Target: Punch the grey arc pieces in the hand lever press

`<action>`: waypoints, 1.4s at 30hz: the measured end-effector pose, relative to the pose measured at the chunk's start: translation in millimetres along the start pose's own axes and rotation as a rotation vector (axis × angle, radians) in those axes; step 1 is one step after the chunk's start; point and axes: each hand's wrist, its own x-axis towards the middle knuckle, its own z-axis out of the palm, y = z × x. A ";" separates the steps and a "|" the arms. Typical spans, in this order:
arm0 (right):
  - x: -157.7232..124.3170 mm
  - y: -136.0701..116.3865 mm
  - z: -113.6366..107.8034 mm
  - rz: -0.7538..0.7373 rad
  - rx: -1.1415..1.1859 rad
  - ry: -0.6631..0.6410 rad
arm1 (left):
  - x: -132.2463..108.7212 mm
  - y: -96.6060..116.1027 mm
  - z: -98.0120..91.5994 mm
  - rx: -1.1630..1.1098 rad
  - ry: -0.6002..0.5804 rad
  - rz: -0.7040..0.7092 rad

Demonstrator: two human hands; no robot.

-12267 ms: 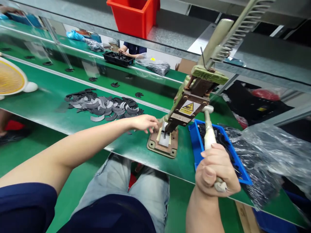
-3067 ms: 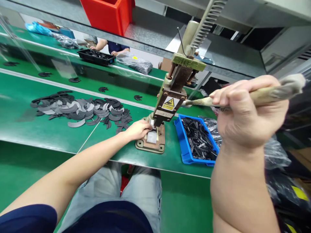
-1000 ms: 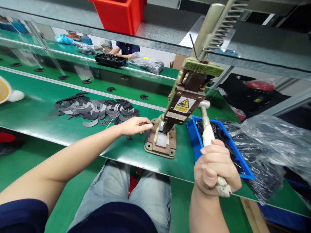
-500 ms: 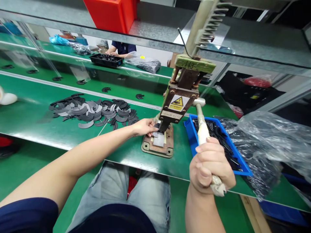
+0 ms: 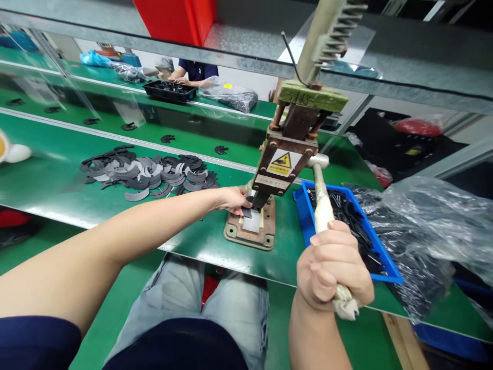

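My left hand [image 5: 235, 199] pinches a dark curved piece [image 5: 247, 211] at the foot of a hand press [image 5: 283, 159]. That piece lies under the press ram, over the light plate [image 5: 251, 222] on the press base [image 5: 234, 237]; its far part is hidden by the ram. My right hand [image 5: 334, 267] is wrapped around the press lever [image 5: 322, 205], whose grip is bound in pale tape. Left of the press, on the green bench, spreads a heap of grey and black curved pieces [image 5: 148, 177].
A blue tray [image 5: 306, 221] of black parts stands right of the press, beside clear plastic bags [image 5: 423, 231]. Behind the bench, a green conveyor [image 5: 200, 139] carries several small black parts. A red bin [image 5: 177, 20] sits on the shelf above. Across, a co-worker [image 5: 198, 72] works at a black tray [image 5: 169, 91].
The view has shifted slightly. My left hand has turned a little with the curved piece at the press, while my right hand stays on the lever, which has hardly moved.
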 end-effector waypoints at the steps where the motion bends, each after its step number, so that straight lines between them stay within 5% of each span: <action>1: 0.3 0.4 0.2 -0.002 0.002 -0.002 | -0.6 1.0 0.5 -0.006 0.003 -0.002; 16: 3.8 -2.4 -3.7 -0.015 0.014 -0.066 | -9.4 -24.1 -6.4 -0.155 -0.014 0.095; 28: -0.2 3.4 3.5 -0.049 0.035 0.043 | -0.4 -4.7 5.9 -0.013 -0.007 0.010; 33: 3.0 -0.3 -3.2 -0.010 0.022 -0.068 | -10.1 -5.0 3.0 0.020 -0.034 0.084; 37: 4.6 -2.3 -7.8 -0.016 0.014 -0.108 | -27.4 1.9 -13.0 -0.021 -0.060 0.163; 40: 5.4 -2.3 -7.3 -0.017 0.011 -0.103 | -49.6 3.5 -40.9 -0.105 -0.118 0.291; 42: 6.1 -2.6 -5.6 -0.009 0.011 -0.098 | -65.1 -5.8 -64.9 -0.119 -0.055 0.369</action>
